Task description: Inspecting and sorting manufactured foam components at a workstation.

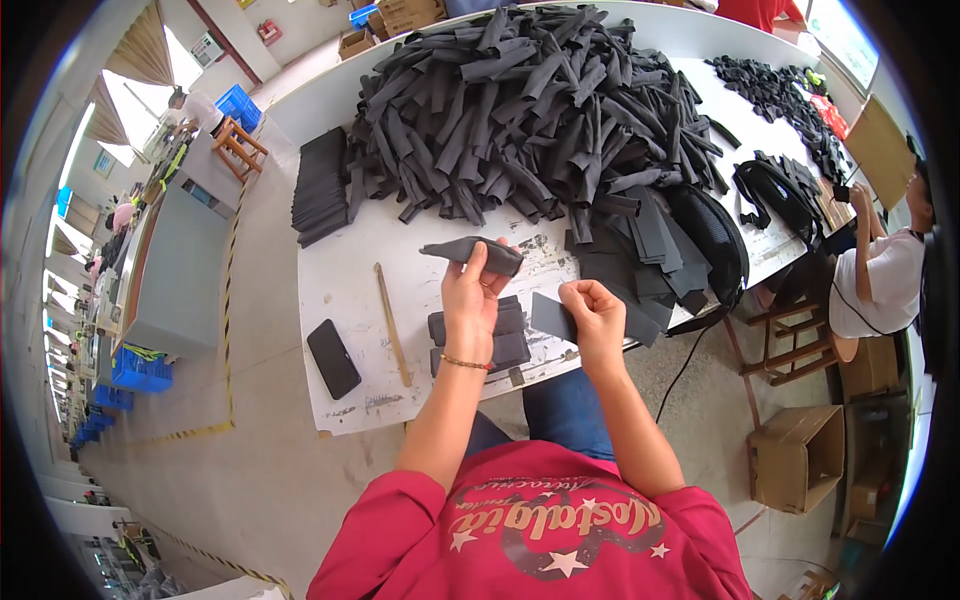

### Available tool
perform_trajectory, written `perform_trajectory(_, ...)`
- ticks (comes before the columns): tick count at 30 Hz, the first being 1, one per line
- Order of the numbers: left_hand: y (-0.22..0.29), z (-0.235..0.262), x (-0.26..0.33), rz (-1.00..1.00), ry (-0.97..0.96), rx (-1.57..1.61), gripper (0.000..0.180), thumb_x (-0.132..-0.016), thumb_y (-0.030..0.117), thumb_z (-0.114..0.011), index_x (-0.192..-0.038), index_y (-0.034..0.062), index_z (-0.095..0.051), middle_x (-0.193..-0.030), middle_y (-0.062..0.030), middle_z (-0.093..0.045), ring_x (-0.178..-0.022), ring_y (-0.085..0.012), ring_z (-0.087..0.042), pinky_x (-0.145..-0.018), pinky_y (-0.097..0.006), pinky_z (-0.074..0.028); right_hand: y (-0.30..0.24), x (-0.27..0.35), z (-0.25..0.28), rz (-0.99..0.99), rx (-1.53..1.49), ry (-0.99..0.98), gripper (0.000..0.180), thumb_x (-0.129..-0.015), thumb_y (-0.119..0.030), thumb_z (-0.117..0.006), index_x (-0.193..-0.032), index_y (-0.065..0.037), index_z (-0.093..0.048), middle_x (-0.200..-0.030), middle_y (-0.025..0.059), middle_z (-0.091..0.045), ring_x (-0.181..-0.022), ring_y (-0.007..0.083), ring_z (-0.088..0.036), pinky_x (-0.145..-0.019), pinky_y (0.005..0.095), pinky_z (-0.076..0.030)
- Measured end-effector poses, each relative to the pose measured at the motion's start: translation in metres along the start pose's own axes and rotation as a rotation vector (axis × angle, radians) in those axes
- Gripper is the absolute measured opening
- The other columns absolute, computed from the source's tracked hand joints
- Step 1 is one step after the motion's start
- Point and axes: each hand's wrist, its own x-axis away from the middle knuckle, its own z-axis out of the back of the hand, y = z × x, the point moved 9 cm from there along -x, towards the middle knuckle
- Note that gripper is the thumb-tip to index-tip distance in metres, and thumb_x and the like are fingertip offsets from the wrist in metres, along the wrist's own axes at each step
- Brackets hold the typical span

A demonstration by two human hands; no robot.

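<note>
Head view: left hand (470,290) pinches a dark fabric strip (470,250) above the desk's near edge; right hand (592,312) grips a flat dark piece (551,317). Small finished stack (510,340) lies between them; the large strip heap (530,100) at the far edge looks mostly unprocessed.

On the tabletop (350,290), a large heap of fabric strips (530,100) lay at the far side. A stack of flat pieces (322,187) sat at its left, at the tabletop's edge. Nearer the person, a phone (333,358) lay at the left, a wooden stick (392,324) just right of it, then a small pile of folded strips (508,335) under the left hand (470,305). The right hand (595,315) was beside it, right of the pile.
</note>
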Motion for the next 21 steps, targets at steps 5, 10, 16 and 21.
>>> perform_trajectory(5,0.004,-0.007,0.008,-0.026,-0.023,-0.046,0.03,-0.09,0.015,-0.066,-0.108,-0.0038,-0.049,-0.101,-0.0204,-0.065,-0.089,-0.0297,-0.068,-0.08,-0.038,-0.058,-0.011,0.012,-0.03,-0.067,0.103,-0.178,0.024,-0.088,-0.014,-0.07,-0.103,0.002,-0.06,-0.073,0.0022,-0.064,-0.062,0.0018,-0.052,-0.052,0.0188,-0.039)
perform_trajectory(10,-0.008,-0.016,0.023,0.099,-0.026,-0.126,0.026,-0.09,0.02,-0.067,-0.102,-0.0013,-0.058,-0.097,-0.0132,-0.067,-0.087,-0.0205,-0.066,-0.076,-0.03,-0.055,0.001,-0.002,-0.034,0.07,0.307,-0.084,0.019,-0.088,-0.014,-0.068,-0.097,0.003,-0.064,-0.066,0.0011,-0.061,-0.061,0.0027,-0.05,-0.053,0.0206,-0.04)
perform_trajectory(16,-0.008,0.024,-0.003,0.139,0.074,0.023,0.023,-0.088,0.012,-0.069,-0.099,-0.0038,-0.057,-0.091,-0.0132,-0.065,-0.082,-0.027,-0.068,-0.073,-0.037,-0.06,-0.017,0.006,-0.005,0.106,0.744,-0.027,0.033,-0.098,-0.029,-0.053,-0.115,-0.001,-0.049,-0.084,0.0131,-0.06,-0.075,0.0231,-0.057,-0.07,0.0342,-0.046)
perform_trajectory(21,-0.014,0.029,-0.002,0.189,0.085,0.035,0.017,-0.09,0.013,-0.066,-0.095,-0.0022,-0.06,-0.093,-0.0156,-0.067,-0.083,-0.0256,-0.069,-0.071,-0.033,-0.06,-0.035,0.013,-0.014,0.223,0.744,-0.163,0.046,-0.092,-0.027,-0.063,-0.121,0.001,-0.04,-0.097,0.0216,-0.054,-0.084,0.0377,-0.056,-0.077,0.0427,-0.046)
